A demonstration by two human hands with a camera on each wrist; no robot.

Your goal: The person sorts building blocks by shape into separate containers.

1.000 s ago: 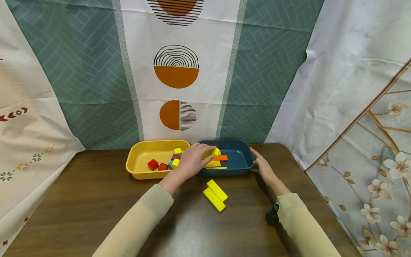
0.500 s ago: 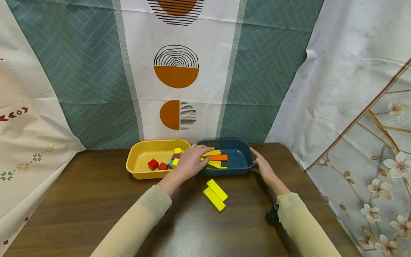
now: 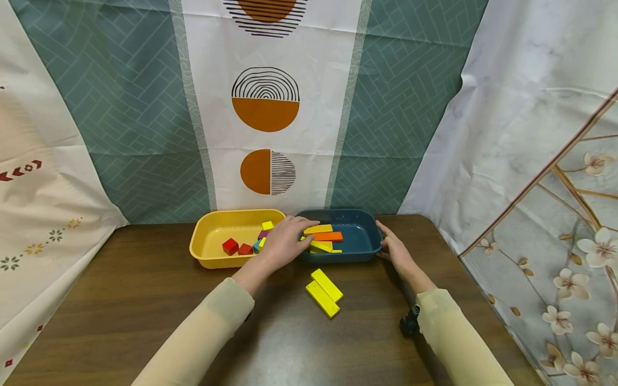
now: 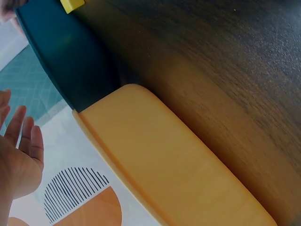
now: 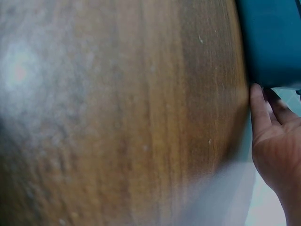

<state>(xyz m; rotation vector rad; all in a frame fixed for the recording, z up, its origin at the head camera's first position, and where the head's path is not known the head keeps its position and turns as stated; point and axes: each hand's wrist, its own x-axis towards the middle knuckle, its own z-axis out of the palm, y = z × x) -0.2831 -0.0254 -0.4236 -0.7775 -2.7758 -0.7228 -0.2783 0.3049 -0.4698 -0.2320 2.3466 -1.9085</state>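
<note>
My left hand (image 3: 281, 242) hovers where the yellow bin (image 3: 208, 236) and the dark blue bin (image 3: 359, 237) meet, its fingers relaxed over the blue bin's left end. In the left wrist view that hand (image 4: 21, 162) holds nothing. Below its fingertips, in the blue bin, lie an orange block (image 3: 330, 236) and several yellow blocks (image 3: 321, 246), one slanting across others. My right hand (image 3: 398, 254) rests against the blue bin's right end with extended fingers; the right wrist view has its fingertips (image 5: 257, 94) at the bin's lower corner.
Two yellow blocks (image 3: 322, 299) lie side by side on the wooden table (image 3: 154, 321) in front of the blue bin. The yellow bin holds red cubes (image 3: 230, 246) and some yellow, purple and blue ones. Patterned cloth (image 3: 140, 107) hangs right behind the bins.
My left hand has let go of a yellow block, which now lies slanted in the blue bin, and has drawn slightly back to the left. The right hand has stayed in place.
</note>
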